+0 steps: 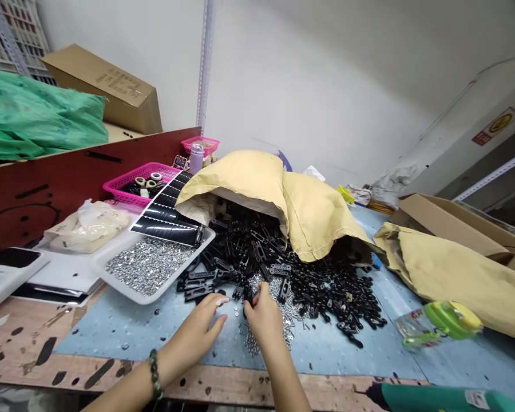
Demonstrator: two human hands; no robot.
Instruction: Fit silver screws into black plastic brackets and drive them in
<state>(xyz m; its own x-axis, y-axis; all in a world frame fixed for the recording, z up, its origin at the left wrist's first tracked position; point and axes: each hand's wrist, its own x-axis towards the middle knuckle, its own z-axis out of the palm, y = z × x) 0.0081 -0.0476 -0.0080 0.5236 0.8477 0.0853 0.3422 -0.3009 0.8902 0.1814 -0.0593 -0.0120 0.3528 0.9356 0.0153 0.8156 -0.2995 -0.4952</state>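
Observation:
A heap of small black metal brackets point(292, 269) spills across a pale blue work mat point(111, 335) from under a torn kraft-paper sack point(257, 189). My right hand point(264, 319) pinches a small black piece at its fingertips, at the heap's front edge. Loose silver screws point(283, 309) lie scattered below it. My left hand point(201, 323), wearing a dark bead bracelet, rests on the mat with its fingers apart, holding nothing. A white tray point(124, 289) full of silver nuts sits to the left of the heap.
A pink basket point(131, 177) with tape rolls and a black slotted strip point(165, 214) stand at the back left. Another kraft sack point(450, 274) and a cardboard box point(455, 223) lie to the right. A green-capped bottle point(442, 323) lies on the mat. The table's front edge point(189, 377) runs below my hands.

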